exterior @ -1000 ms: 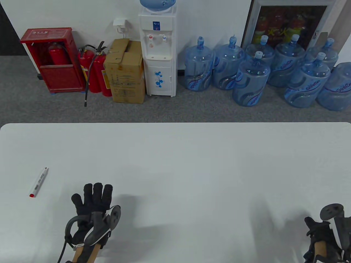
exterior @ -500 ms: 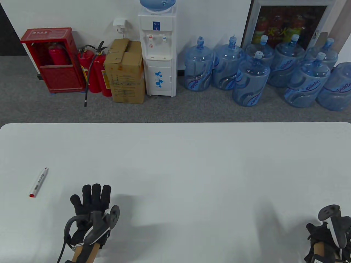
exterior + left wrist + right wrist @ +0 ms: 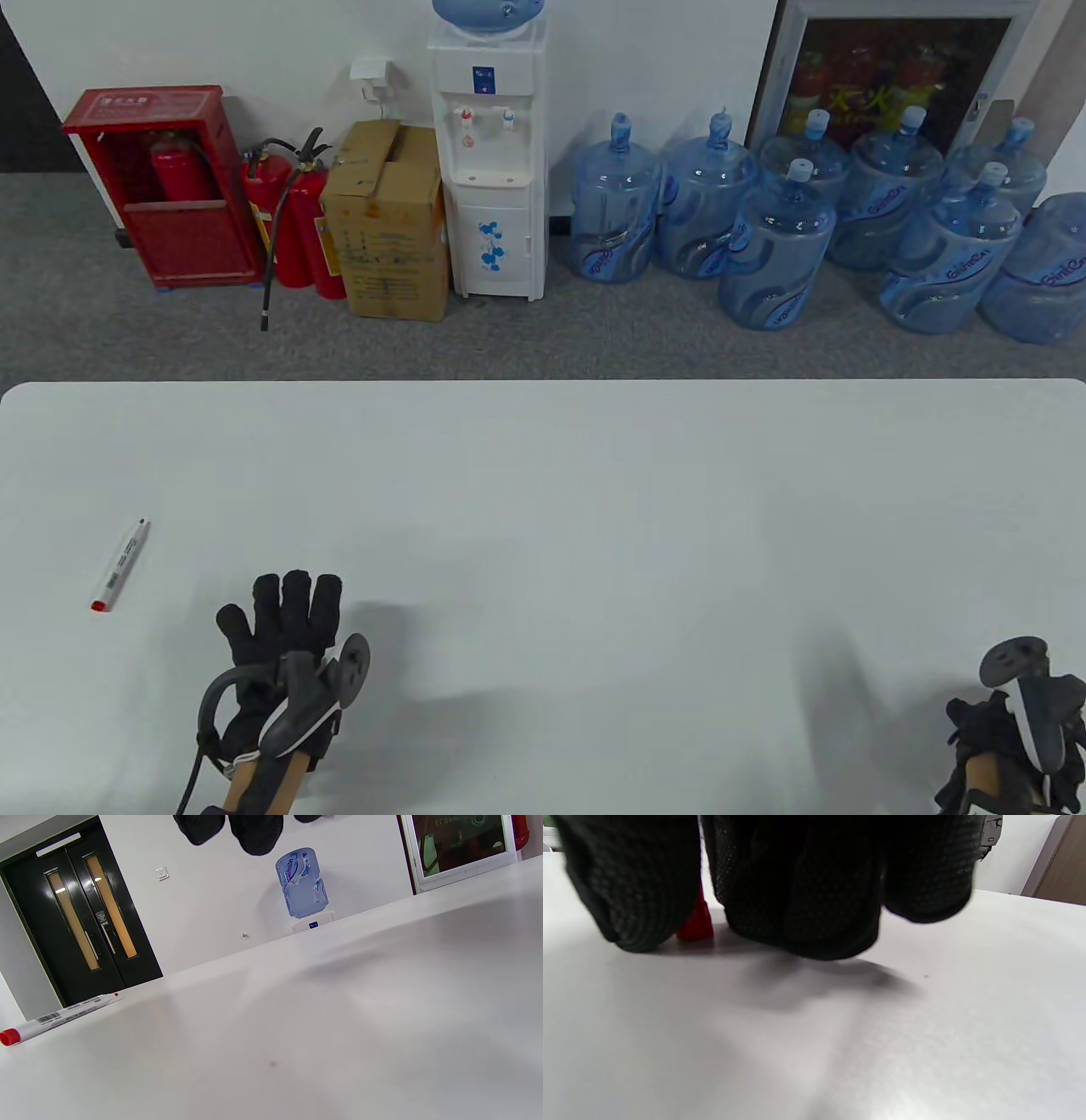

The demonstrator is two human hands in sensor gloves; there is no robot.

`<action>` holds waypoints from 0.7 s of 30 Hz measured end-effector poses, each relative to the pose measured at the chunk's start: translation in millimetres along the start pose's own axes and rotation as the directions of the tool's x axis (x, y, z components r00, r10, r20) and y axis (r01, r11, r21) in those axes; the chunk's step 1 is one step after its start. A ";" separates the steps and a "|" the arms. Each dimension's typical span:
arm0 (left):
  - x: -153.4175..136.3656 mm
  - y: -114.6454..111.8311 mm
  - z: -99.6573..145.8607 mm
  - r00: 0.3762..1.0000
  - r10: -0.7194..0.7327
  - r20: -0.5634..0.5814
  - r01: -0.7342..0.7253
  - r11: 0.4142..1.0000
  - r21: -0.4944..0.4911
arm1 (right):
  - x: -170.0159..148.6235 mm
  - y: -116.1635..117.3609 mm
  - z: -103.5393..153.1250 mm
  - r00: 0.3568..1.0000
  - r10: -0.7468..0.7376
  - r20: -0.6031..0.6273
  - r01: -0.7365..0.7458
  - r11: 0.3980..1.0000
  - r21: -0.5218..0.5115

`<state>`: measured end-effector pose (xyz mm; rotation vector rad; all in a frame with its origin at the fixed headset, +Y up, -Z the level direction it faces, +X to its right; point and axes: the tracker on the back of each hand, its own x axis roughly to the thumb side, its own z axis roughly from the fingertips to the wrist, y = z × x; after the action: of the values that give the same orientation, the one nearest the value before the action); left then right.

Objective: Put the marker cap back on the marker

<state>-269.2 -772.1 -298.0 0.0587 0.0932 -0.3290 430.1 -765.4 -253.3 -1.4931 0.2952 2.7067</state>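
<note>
- Near the table's [image 3: 594, 475] left edge: uncapped marker [image 3: 120, 564], apart from the flat, fingers-together left hand [image 3: 284, 632].
- At the bottom right: right hand [image 3: 988, 739] curled, grip unclear; red cap [image 3: 696, 921] half hidden behind the fingers [image 3: 797, 891].

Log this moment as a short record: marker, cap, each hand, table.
marker: lies flat on the table's left side, tip bare, untouched
cap: a red cap shows between the right hand's fingers; whether it is gripped cannot be told
left hand: fingers extended, palm down, right of the marker, holding nothing
right hand: at the table's near right corner, fingers curled
table: white
</note>
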 end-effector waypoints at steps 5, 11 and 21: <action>-0.4 0.5 -0.1 1.000 0.005 -0.003 -0.005 1.000 -0.005 | 0.7 -0.9 0.6 1.000 -0.001 0.005 0.001 1.000 -0.015; -1.0 1.4 0.2 1.000 0.007 -0.006 -0.008 1.000 -0.010 | 2.0 -1.1 1.1 1.000 -0.022 0.021 0.024 0.998 -0.064; -1.8 2.5 0.0 1.000 0.012 -0.009 -0.012 1.000 -0.014 | 2.8 -0.4 1.4 0.999 -0.041 0.035 0.043 0.997 -0.071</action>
<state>-270.2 -769.2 -297.8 0.0472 0.1040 -0.3158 427.5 -765.0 -255.0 -1.4523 0.1651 2.7341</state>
